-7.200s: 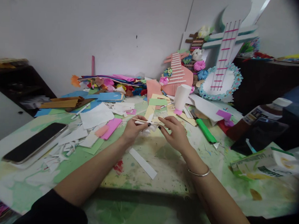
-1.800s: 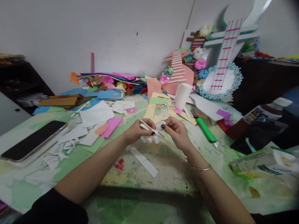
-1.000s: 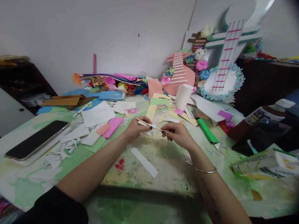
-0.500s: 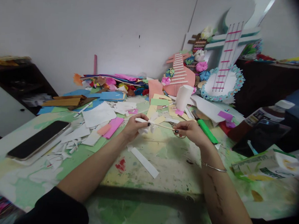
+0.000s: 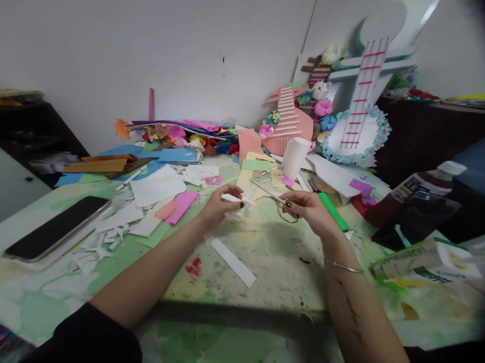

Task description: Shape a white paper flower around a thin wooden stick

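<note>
My left hand [image 5: 220, 206] pinches a white paper flower [image 5: 247, 205] with fringed, spread petals. Between my right thumb and fingers is a thin pale wooden stick [image 5: 263, 188], its free tip pointing up and left, apart from the flower. My right hand [image 5: 306, 206] is closed on the stick's other end. Gold-handled scissors [image 5: 287, 216] show just behind and below the right fingers, partly hidden by them. A white paper strip [image 5: 234, 263] lies flat on the paint-stained table [image 5: 278, 275] in front of both hands.
To the left lie a phone [image 5: 59, 229], white paper scraps [image 5: 113, 234] and a pink paper piece [image 5: 182, 207]. A white paper roll [image 5: 295, 158] stands behind my hands. A green cutter [image 5: 333, 212], a brown bottle [image 5: 416, 190] and a carton [image 5: 429, 261] are on the right.
The stick's tip has left the paper flower and swung upward, away from it. My left hand keeps the flower almost in place. The view has shifted slightly.
</note>
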The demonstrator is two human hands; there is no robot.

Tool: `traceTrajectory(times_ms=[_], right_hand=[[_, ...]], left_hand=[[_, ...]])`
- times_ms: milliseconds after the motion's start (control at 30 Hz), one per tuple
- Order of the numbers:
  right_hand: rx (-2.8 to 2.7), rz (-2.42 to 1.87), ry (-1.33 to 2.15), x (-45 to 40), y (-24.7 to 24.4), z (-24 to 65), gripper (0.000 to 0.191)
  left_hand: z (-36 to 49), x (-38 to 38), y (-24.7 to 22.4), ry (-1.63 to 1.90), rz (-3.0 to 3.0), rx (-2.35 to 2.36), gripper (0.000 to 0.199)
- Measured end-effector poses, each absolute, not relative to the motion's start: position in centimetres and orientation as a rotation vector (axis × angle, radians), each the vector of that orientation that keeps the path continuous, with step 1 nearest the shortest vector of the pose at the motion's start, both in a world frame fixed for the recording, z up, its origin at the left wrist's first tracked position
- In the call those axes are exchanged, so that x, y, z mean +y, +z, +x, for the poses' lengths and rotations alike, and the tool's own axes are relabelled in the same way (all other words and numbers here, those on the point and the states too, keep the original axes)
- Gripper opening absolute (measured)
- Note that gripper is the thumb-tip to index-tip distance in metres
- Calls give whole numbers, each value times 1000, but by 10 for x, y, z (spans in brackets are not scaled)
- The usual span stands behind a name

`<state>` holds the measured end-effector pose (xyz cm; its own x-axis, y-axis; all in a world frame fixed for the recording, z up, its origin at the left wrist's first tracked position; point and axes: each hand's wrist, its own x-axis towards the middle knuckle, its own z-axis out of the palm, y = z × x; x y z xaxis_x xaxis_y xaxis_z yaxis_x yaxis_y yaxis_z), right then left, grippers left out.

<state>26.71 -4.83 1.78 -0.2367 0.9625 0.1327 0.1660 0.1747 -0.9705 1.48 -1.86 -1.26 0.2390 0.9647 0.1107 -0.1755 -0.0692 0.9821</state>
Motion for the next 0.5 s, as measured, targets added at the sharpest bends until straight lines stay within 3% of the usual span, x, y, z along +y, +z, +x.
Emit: traceTrajectory(times_ms=[167,500], right_hand=[[-1719,-1162,1097,-49,10,236,50],[-1773,-1015,1028,-47,7,235,34]], left_hand=[[21,-21,-21,978,1333,820,45],[25,-31,-11,849,1338,765,44]])
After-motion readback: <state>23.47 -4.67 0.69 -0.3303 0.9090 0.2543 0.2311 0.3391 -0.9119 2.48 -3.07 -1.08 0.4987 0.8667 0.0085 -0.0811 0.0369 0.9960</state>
